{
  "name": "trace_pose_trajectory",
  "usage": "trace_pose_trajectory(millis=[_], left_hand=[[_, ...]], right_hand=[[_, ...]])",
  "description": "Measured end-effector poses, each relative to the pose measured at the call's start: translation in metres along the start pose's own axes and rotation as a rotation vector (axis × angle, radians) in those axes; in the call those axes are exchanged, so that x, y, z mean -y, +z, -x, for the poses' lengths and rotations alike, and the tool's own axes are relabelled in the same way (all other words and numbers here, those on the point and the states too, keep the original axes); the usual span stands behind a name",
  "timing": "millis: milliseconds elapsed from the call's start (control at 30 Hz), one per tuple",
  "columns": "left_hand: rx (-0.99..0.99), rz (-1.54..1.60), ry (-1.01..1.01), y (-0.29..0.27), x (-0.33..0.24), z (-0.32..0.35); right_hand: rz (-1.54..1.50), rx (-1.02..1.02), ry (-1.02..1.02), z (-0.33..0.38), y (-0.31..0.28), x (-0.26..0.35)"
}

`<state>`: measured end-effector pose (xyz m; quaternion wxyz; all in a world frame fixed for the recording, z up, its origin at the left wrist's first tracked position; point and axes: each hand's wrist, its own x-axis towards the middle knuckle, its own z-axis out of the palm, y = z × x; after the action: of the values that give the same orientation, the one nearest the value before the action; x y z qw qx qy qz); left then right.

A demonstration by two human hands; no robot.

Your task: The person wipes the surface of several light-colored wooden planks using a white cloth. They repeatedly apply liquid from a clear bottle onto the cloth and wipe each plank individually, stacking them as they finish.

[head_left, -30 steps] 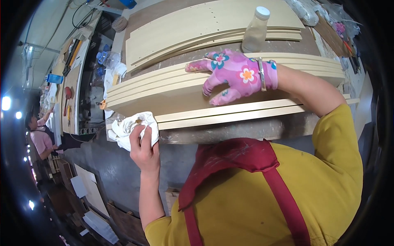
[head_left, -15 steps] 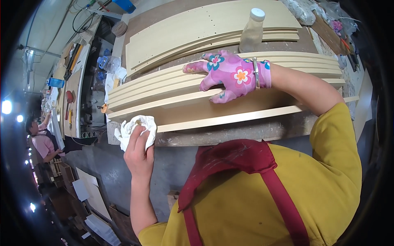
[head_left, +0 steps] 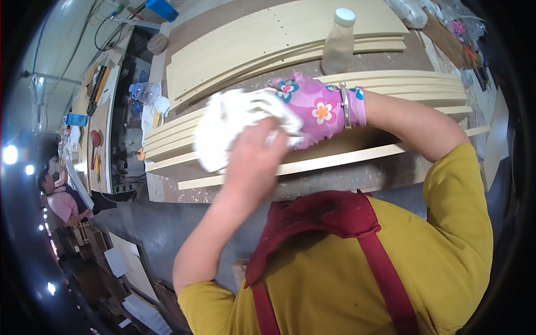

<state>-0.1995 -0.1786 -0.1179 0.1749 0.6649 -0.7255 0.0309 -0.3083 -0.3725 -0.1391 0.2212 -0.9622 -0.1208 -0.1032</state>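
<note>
My bare left hand (head_left: pixel 254 159) is closed on a bunched white cloth (head_left: pixel 218 131), blurred by motion, over the pale wooden boards (head_left: pixel 173 134) standing on edge in a row. My right hand (head_left: pixel 321 114), in a pink flowered glove, rests over the boards right beside the cloth. The cloth covers its fingertips, so how they lie is hidden. Closest to me, one board (head_left: pixel 335 159) stands on edge, apart from the others by a gap. Beyond my right hand a clear bottle with a white lid (head_left: pixel 338 47) stands upright.
Flat drilled panels (head_left: pixel 234 44) lie stacked at the back of the worktable (head_left: pixel 167 192). Plastic bags (head_left: pixel 407 14) and tools crowd its far right corner. At left is another bench with a red-headed tool (head_left: pixel 95 139) and a large clear bottle (head_left: pixel 144 92). Another person (head_left: pixel 61 204) works further left.
My left hand has swept the cloth right and away from me, from the front board's left end up to my gloved hand. My right hand has barely moved.
</note>
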Motion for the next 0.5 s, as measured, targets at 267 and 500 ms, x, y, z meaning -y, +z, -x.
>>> trace_pose_trajectory(millis=[267, 500], left_hand=[[0.035, -0.1, 0.047, -0.017, 0.013, 0.016], [0.045, -0.288, -0.106, -0.051, 0.057, 0.058]], right_hand=[[0.061, 0.077, 0.065, -0.004, -0.007, 0.02], [0.05, 0.03, 0.046, 0.002, -0.007, 0.019]])
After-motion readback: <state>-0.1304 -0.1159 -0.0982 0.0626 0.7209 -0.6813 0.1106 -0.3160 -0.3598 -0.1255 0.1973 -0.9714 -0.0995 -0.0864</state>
